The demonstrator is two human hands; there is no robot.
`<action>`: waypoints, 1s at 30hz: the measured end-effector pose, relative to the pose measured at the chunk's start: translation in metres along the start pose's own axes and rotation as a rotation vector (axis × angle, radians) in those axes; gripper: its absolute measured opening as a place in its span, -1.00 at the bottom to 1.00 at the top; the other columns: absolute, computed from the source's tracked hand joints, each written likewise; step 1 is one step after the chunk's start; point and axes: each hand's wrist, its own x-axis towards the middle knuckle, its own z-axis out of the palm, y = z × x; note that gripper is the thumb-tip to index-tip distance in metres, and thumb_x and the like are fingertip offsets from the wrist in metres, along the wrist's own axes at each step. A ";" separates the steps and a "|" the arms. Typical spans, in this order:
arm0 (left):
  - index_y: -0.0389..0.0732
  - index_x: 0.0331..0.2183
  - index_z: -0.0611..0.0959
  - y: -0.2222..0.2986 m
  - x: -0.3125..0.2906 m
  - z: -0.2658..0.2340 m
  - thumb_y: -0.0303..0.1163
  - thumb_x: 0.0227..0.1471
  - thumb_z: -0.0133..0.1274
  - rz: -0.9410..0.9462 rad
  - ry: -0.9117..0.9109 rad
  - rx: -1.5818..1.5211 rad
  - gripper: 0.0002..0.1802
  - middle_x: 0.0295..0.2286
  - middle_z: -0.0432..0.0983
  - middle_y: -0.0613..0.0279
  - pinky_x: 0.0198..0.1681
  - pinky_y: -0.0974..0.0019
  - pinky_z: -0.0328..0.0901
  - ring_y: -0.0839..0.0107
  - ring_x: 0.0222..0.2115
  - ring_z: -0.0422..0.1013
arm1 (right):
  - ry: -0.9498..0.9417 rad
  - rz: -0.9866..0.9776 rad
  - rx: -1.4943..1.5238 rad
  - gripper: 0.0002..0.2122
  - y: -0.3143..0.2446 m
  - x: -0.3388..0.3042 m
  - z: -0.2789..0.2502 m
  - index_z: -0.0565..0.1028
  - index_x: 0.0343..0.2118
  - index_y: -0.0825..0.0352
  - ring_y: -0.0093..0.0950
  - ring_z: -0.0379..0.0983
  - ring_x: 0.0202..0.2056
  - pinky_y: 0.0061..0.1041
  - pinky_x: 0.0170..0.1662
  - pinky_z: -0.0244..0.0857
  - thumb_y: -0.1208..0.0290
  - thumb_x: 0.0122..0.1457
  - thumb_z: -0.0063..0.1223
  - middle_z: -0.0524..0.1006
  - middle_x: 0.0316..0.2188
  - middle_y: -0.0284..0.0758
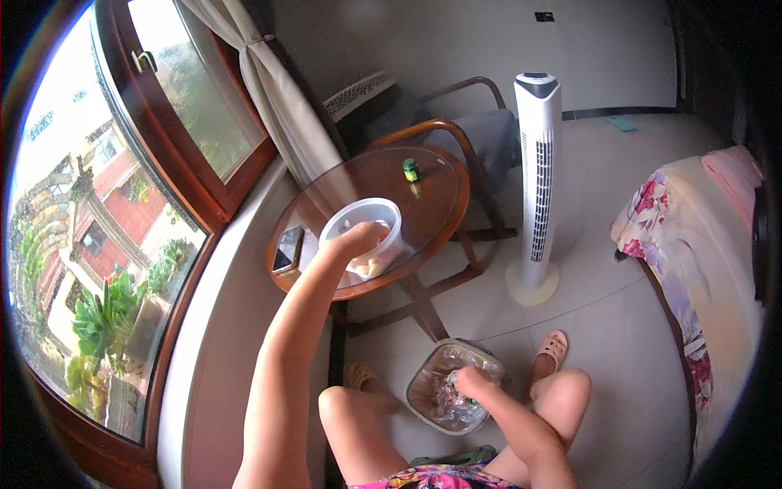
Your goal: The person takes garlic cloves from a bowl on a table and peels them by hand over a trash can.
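My left hand [366, 237] reaches down into a clear plastic tub [389, 213] on the round table. Its fingers are mostly hidden inside, and whether they grip anything does not show. Several pale, rounded pieces [368, 266] lie at the bottom of the tub. Down between my knees, my right hand [475, 381] is over a lined waste bin [423, 365], at the right of its opening. Its fingers look curled closed, and what they hold, if anything, is hidden. Crumpled clear plastic and scraps [448, 395] fill part of the bin.
On the glass-topped wooden table [436, 200] are a phone [288, 248] and a small green jar [410, 169]. A white tower fan [538, 179] stands to the right. Beyond the table is a wooden armchair [481, 130], a window [195, 98] is left, and a bed [692, 220] right.
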 end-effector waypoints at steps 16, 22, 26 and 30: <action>-0.23 -0.37 0.47 0.063 -0.076 -0.015 -0.39 -0.09 -0.12 0.085 0.918 -0.855 -0.82 -0.60 0.35 0.37 -0.55 0.57 0.18 0.65 -0.62 0.20 | 0.013 -0.118 0.052 -0.79 -0.001 -0.006 0.002 0.45 -0.58 0.37 -0.20 0.35 -0.44 -0.38 -0.34 0.23 0.31 -0.23 -0.05 0.41 -0.55 -0.09; -0.19 -0.33 0.42 0.103 -0.147 0.105 -0.40 -0.05 -0.19 -0.076 0.475 -1.881 -0.82 -0.56 0.32 0.41 -0.55 0.62 0.15 0.68 -0.62 0.20 | 0.234 -0.257 0.139 -0.87 0.026 0.003 0.039 0.38 -0.72 0.37 -0.20 0.33 -0.58 -0.34 -0.48 0.20 0.42 -0.22 -0.11 0.38 -0.69 -0.11; -0.25 -0.32 0.42 0.099 -0.160 0.172 -0.45 -0.09 -0.13 -0.358 0.528 -1.940 -0.80 -0.52 0.35 0.36 -0.47 0.59 0.19 0.63 -0.59 0.24 | 0.135 -0.180 0.148 -0.81 0.007 -0.002 0.023 0.37 -0.68 0.34 -0.27 0.32 -0.61 -0.35 -0.54 0.16 0.30 -0.16 -0.12 0.38 -0.69 -0.14; -0.25 -0.38 0.45 0.092 -0.160 0.212 -0.52 -0.15 -0.07 -0.306 0.636 -1.705 -0.83 -0.46 0.35 0.34 -0.44 0.57 0.22 0.61 -0.53 0.27 | 0.378 -0.263 0.499 -0.92 -0.017 -0.011 0.002 0.38 -0.53 0.31 -0.20 0.33 -0.49 -0.37 -0.46 0.19 0.47 -0.14 -0.12 0.40 -0.59 -0.17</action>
